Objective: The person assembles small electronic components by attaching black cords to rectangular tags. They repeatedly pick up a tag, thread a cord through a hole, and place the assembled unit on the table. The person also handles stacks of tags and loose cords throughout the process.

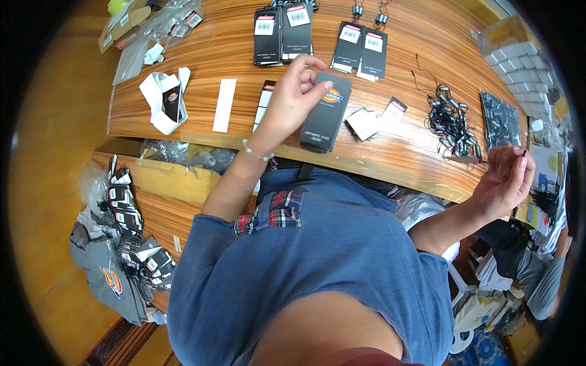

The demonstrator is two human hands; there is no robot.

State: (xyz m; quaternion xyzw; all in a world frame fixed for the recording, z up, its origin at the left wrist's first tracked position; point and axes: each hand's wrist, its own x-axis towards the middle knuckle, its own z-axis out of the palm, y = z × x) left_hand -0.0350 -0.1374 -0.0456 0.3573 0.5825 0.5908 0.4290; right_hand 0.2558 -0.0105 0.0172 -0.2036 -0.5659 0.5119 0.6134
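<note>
Neatly stacked, matte rectangular card tags (325, 122), left hand (302, 85) gripping them, right hand (510, 171) pinching tiny dark piece (525, 152)

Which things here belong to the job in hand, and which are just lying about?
Probably in use:
black rectangular card tags under the left hand
small black piece in the right hand
tangled black cords

Probably lying about:
looped white paper strip
flat white rectangular strip
crumpled clear plastic bag

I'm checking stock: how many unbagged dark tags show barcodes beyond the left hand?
4: left pair of tags, right pair of tags; others may be hidden beneath.
</note>
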